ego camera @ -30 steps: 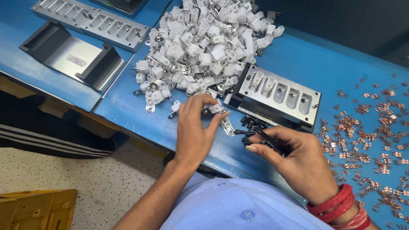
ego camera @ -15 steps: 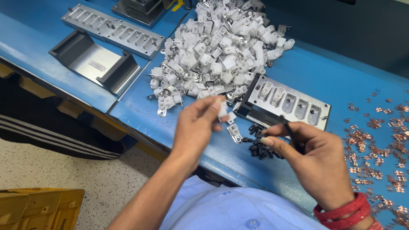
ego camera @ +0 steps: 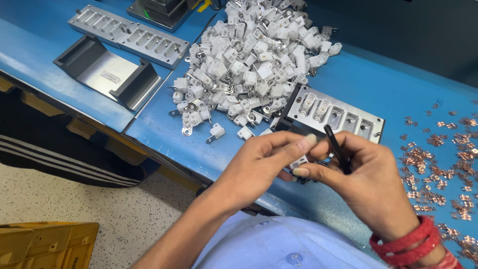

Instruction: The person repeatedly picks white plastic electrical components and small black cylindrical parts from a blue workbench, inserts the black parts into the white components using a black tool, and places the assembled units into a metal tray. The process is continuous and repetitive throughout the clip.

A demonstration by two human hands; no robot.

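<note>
Meeting over the front edge of the blue table (ego camera: pixel 398 94), both hands pinching shut on one small white plastic piece (ego camera: pixel 299 163). Left hand (ego camera: pixel 259 167) curling its thumb and forefinger tips toward the piece from the left, fingers drawn close together, not spread. Right hand (ego camera: pixel 371 187) closing thumb and forefinger on the same piece from the right, while clamping a slim black tool (ego camera: pixel 337 149) between the other fingers, its tip sticking up past the knuckles. Piece showing only partly between the fingertips: pale, blocky, small, hanging just in front of the grey metal fixture plate (ego camera: pixel 332 115) with its row of pockets. Large heap of similar white parts (ego camera: pixel 251 60) lying behind, a few strays near the table edge. Copper-coloured bits (ego camera: pixel 450 164) scattered at the right.

Compared with half a second ago: left hand having lifted off the table and come in to the right hand; piece now sitting between the two hands instead of lower, by the loose parts on the surface; view having shifted a little.
</note>
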